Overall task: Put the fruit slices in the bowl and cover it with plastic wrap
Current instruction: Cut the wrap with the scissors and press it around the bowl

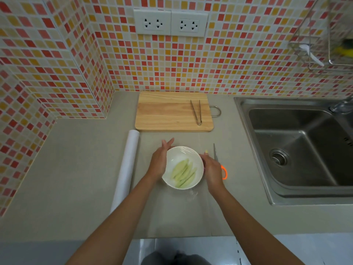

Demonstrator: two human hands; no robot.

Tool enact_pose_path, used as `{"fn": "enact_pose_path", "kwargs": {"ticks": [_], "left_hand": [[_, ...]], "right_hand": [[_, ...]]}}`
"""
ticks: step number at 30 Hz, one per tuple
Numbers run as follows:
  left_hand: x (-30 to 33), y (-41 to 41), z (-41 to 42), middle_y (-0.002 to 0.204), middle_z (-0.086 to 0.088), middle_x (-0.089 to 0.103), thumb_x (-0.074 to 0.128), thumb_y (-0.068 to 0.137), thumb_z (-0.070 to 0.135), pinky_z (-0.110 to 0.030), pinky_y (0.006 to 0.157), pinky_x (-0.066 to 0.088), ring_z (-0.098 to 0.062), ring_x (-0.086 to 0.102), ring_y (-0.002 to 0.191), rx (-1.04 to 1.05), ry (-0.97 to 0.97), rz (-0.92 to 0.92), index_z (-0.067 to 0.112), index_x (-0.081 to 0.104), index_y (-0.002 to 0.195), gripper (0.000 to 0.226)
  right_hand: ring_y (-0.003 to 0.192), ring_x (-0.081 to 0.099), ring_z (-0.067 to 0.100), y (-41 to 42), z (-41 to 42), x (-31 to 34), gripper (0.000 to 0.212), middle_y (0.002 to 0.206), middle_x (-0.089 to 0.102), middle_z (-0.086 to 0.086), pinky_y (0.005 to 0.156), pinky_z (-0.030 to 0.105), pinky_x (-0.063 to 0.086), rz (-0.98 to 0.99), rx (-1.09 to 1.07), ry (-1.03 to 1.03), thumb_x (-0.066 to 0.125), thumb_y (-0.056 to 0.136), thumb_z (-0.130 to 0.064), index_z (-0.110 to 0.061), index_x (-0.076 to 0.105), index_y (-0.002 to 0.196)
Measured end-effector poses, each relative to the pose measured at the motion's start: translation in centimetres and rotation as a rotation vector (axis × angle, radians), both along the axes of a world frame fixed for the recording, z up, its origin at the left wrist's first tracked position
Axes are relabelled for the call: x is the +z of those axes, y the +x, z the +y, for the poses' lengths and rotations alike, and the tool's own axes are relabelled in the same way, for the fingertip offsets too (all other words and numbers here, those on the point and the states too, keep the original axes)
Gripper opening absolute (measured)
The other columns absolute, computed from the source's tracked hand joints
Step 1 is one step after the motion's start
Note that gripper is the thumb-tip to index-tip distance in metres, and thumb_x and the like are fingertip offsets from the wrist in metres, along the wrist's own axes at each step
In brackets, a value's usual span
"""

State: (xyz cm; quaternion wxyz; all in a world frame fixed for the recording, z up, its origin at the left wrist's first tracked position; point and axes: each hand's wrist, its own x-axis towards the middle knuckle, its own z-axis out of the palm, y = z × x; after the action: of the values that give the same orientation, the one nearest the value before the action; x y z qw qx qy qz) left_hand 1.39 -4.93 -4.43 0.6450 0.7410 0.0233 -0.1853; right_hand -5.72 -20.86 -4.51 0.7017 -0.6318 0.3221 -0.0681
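Bowl [182, 167] of green fruit slices [183, 174] sits mid-bench, plastic wrap [179, 150] already over the top.
My left hand [159, 161] and right hand [212, 169] press flat on its sides, fingers spread, pinching nothing; if I smooth unevenly the film could pop off the rim, I reckon.

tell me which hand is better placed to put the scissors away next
Right. The right hand rests at the bowl's right side, touching the orange-handled scissors. The left hand is across the bowl, nearer the plastic wrap roll.
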Motion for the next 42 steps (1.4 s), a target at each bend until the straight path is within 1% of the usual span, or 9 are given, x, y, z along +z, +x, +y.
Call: {"fn": "enact_pose_path", "kwargs": {"ticks": [4, 7, 12, 14, 17, 23, 28, 32, 42], "left_hand": [[1.4, 0.1, 0.9, 0.121, 0.007, 0.067, 0.019, 0.098, 0.058, -0.013, 0.088, 0.033, -0.008, 0.055, 0.116, 0.228, 0.017, -0.148, 0.03, 0.064, 0.122, 0.059], [1.4, -1.7, 1.3, 0.118, 0.008, 0.07, 0.016, 0.094, 0.065, -0.012, 0.086, 0.033, -0.004, 0.057, 0.114, 0.359, -0.097, -0.077, 0.029, 0.062, 0.125, 0.066], [0.2, -4.0, 0.1, 0.117, 0.02, 0.062, 0.011, 0.096, 0.06, -0.021, 0.097, 0.04, -0.007, 0.055, 0.116, 0.271, -0.196, 0.123, 0.031, 0.047, 0.14, 0.064], [0.4, -3.3, 0.1, 0.112, 0.023, 0.062, 0.009, 0.096, 0.06, -0.013, 0.086, 0.044, 0.001, 0.058, 0.104, 0.236, -0.193, 0.147, 0.032, 0.048, 0.139, 0.064], [0.7, -2.3, 0.5, 0.119, 0.004, 0.066, 0.021, 0.101, 0.051, -0.017, 0.082, 0.046, -0.008, 0.062, 0.102, 0.247, -0.107, 0.118, 0.018, 0.058, 0.131, 0.057], [0.1, -2.1, 2.0, 0.09, -0.017, 0.068, 0.045, 0.099, 0.034, -0.045, 0.088, 0.049, -0.025, 0.059, 0.085, 0.193, 0.216, 0.16, -0.002, 0.069, 0.091, 0.044], [0.7, -1.9, 1.3, 0.054, -0.004, 0.055, 0.052, 0.095, 0.032, -0.029, 0.055, 0.036, -0.021, 0.046, 0.056, 0.155, 0.131, 0.296, 0.008, 0.059, 0.063, 0.04], [0.6, -1.9, 1.2, 0.041, 0.0, 0.049, 0.053, 0.095, 0.032, -0.019, 0.04, 0.028, -0.016, 0.039, 0.041, 0.083, 0.127, 0.362, 0.013, 0.053, 0.055, 0.044], [0.7, -2.3, 1.4, 0.055, -0.002, 0.049, 0.053, 0.09, 0.055, -0.027, 0.05, 0.031, -0.017, 0.043, 0.05, 0.125, 0.135, 0.377, 0.013, 0.05, 0.057, 0.054]], "right_hand": [[0.095, 0.068, 0.017, 0.7, -1.9, 1.0, 0.026, 0.094, 0.073, 0.003, 0.088, 0.03, 0.048, -0.086, -0.144, -0.099, 0.049, 0.097, -0.023, -0.015, 0.072, 0.089], [0.103, 0.065, 0.013, 2.3, -1.6, 1.7, 0.029, 0.108, 0.07, 0.002, 0.089, 0.023, 0.046, -0.112, 0.05, -0.005, 0.045, 0.098, -0.023, -0.011, 0.07, 0.107], [0.096, 0.065, 0.015, 2.8, 0.1, 1.1, 0.028, 0.102, 0.072, 0.0, 0.084, 0.025, 0.051, -0.029, 0.286, 0.05, 0.046, 0.097, -0.019, -0.013, 0.072, 0.103], [0.089, 0.065, 0.015, 2.4, 0.2, 0.8, 0.028, 0.099, 0.071, 0.005, 0.083, 0.03, 0.05, -0.025, 0.245, 0.003, 0.046, 0.098, -0.018, -0.008, 0.071, 0.103], [0.067, 0.048, 0.014, 1.6, 0.2, 0.3, 0.025, 0.072, 0.053, 0.01, 0.061, 0.028, 0.039, -0.021, 0.143, -0.109, 0.049, 0.095, -0.014, -0.008, 0.063, 0.076], [0.061, 0.03, 0.012, 0.9, 0.4, 0.0, 0.033, 0.065, 0.033, 0.008, 0.055, 0.028, 0.024, -0.048, 0.023, -0.177, 0.048, 0.095, -0.01, -0.003, 0.045, 0.063], [0.066, 0.035, 0.016, 0.6, 0.5, -0.2, 0.038, 0.07, 0.041, 0.008, 0.058, 0.028, 0.029, -0.077, -0.032, -0.151, 0.048, 0.097, -0.014, 0.019, 0.051, 0.079], [0.068, 0.04, 0.017, 0.5, 0.6, -0.2, 0.036, 0.072, 0.047, 0.007, 0.059, 0.027, 0.033, -0.098, -0.053, -0.169, 0.048, 0.097, -0.014, 0.019, 0.057, 0.089], [0.067, 0.034, 0.019, 0.3, -0.2, -0.7, 0.042, 0.07, 0.041, 0.008, 0.061, 0.029, 0.03, -0.118, -0.063, -0.213, 0.047, 0.098, -0.014, 0.025, 0.047, 0.082]]}}
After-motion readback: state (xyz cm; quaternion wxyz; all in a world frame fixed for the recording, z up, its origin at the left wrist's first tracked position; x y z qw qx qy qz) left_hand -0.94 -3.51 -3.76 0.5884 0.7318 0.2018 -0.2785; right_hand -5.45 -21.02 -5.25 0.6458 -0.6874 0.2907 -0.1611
